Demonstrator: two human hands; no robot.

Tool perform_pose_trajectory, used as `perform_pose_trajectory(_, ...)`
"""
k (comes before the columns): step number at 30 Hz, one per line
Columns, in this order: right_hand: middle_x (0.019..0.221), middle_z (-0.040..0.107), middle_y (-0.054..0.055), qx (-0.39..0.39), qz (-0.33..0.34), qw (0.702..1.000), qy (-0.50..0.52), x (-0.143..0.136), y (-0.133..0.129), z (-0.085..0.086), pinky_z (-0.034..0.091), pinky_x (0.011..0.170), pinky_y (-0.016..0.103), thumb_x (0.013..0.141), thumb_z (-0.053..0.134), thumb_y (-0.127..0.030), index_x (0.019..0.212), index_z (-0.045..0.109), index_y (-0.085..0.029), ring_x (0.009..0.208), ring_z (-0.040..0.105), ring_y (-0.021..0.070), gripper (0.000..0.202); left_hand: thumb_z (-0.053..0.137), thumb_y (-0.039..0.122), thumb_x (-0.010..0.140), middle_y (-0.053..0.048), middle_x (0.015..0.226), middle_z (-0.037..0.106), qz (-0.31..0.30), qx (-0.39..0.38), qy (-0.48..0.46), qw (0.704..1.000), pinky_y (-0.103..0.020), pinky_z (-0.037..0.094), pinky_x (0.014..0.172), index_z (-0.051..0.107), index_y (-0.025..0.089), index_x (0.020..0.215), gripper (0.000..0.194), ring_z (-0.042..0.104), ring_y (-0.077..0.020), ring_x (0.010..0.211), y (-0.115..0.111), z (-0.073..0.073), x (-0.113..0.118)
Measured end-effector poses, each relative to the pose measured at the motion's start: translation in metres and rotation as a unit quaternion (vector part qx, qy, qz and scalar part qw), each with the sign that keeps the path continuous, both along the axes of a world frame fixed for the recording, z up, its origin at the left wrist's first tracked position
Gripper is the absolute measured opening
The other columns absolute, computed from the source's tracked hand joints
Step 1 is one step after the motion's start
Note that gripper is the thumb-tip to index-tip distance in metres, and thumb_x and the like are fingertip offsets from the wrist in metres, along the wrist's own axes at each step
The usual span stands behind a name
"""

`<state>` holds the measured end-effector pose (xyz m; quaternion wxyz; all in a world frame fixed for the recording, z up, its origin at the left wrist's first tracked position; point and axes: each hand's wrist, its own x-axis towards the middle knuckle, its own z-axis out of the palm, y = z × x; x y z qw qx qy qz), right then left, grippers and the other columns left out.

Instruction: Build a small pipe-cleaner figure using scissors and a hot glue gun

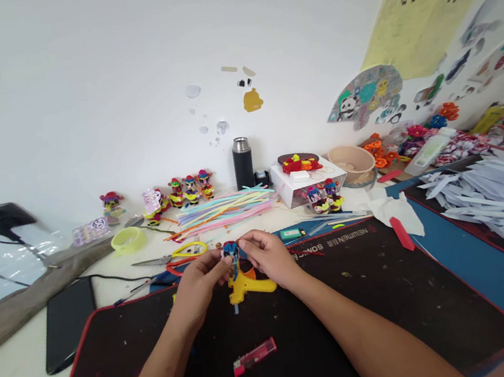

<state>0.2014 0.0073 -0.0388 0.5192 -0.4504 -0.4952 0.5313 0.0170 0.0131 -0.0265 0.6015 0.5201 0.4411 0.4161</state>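
Note:
A small blue-topped figurine (pixel 230 249) is held up over the black desk mat. My left hand (pixel 200 282) is closed on its left side, with thumb and fingertips against it. On the other side, my right hand (pixel 268 256) pinches at the figurine's upper right edge, where a small brownish bit shows. Right below lies a yellow glue gun (pixel 252 287), partly behind the figurine and hands. Nearer to me, a pink transparent lighter (pixel 255 357) rests on the mat between my forearms.
Scissors (pixel 162 259) and bundled pastel pipe cleaners (pixel 227 211) lie behind my hands. Finished figurines (pixel 191 189) stand near the wall, left of a black thermos (pixel 243 164). A white box (pixel 290 185) sits beyond. White paper strips (pixel 497 197) are heaped at right; a black tablet (pixel 68 325) at left.

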Motion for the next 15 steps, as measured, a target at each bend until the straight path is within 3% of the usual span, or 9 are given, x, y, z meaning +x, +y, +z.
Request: perform_pose_trajectory(15, 0.046, 0.044, -0.011, -0.003, -0.004, 1.0, 0.004, -0.0007, 0.0013, -0.0008, 0.02, 0.041, 0.024, 0.089, 0.071, -0.061, 0.101, 0.068, -0.018, 0.039, 0.028, 0.0081, 0.044, 0.093, 0.048, 0.071, 0.002, 0.068, 0.061, 0.029, -0.007, -0.04, 0.999, -0.025, 0.039, 0.061, 0.073, 0.019, 0.087, 0.039, 0.05, -0.0138, 0.063, 0.0023, -0.005, -0.0008)
